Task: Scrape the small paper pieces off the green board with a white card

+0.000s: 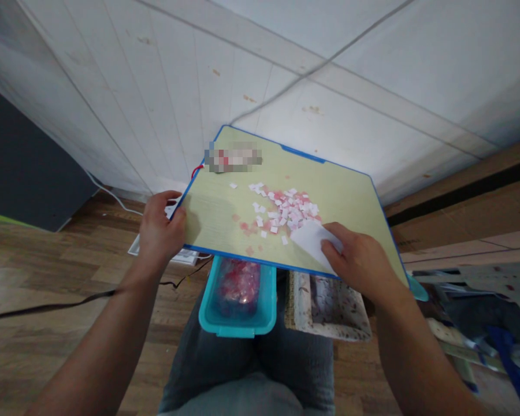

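A pale yellow board (338,190) with a blue rim lies ahead of me above my knees. My left hand (161,226) grips its left edge, the thumb near the rim. My right hand (357,257) pinches a white piece of paper or card (312,242) over the board's near right part. The card's tip meets a pile of small white and pinkish paper-like squares (292,211), with some scattered around it. Pink stains show on the board beneath them. A blurred-out item (234,158) rests at the board's far left corner.
Below the board's near edge sit a turquoise plastic basin (238,332) holding a red bundle in clear plastic, and a cloth-lined basket (301,306). A white wall (260,69) stands behind, a cardboard box (468,202) at right. A dark cord (82,301) crosses the wooden floor.
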`<state>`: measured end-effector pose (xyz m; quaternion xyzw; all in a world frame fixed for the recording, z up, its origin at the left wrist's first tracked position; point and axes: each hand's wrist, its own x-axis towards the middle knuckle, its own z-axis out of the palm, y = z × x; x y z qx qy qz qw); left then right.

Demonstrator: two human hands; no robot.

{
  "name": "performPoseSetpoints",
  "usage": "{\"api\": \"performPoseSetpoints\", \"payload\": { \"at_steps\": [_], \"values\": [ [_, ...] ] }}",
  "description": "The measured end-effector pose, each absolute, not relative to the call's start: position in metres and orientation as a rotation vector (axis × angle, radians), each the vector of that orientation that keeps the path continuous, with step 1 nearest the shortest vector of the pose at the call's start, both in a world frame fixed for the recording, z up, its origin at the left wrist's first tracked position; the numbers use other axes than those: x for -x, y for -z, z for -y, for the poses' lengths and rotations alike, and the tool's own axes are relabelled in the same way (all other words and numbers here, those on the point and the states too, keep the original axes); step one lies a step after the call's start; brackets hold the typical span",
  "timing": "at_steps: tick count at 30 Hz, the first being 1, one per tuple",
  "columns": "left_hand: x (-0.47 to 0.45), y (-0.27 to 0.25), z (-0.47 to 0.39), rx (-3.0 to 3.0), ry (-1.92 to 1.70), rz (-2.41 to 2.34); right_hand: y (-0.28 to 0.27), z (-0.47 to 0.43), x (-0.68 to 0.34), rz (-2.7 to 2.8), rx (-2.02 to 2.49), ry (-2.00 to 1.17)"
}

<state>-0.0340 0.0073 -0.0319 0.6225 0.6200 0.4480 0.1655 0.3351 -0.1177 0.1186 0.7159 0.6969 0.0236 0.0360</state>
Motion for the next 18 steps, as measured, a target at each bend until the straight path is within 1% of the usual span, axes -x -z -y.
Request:
{"api": "performPoseSetpoints", "payload": {
  "at_steps": [3, 5, 8, 11, 14, 18],
  "values": [
    [0.035, 0.033, -0.008, -1.795, -1.242, -1.785, -0.109, 0.120, -0.336, -2.085, -2.283, -0.164],
    [0.036, 0.035, -0.009, -1.806, -1.241, -1.787, -0.107, 0.123, -0.333, -2.125, -2.305, -0.161],
    [0.038, 0.037, -0.010, -1.821, -1.257, -1.787, -0.109, 0.127, -0.325, -2.255, -2.178, -0.096],
    [0.039, 0.038, -0.011, -1.847, -1.276, -1.790, -0.113, 0.132, -0.323, -2.308, -2.052, -0.110],
    [0.038, 0.036, -0.012, -1.866, -1.274, -1.797, -0.116, 0.139, -0.341, -2.393, -1.964, -0.085],
    [0.037, 0.035, -0.012, -1.861, -1.270, -1.818, -0.114, 0.152, -0.389, -2.434, -1.916, -0.048]
  ]
}}
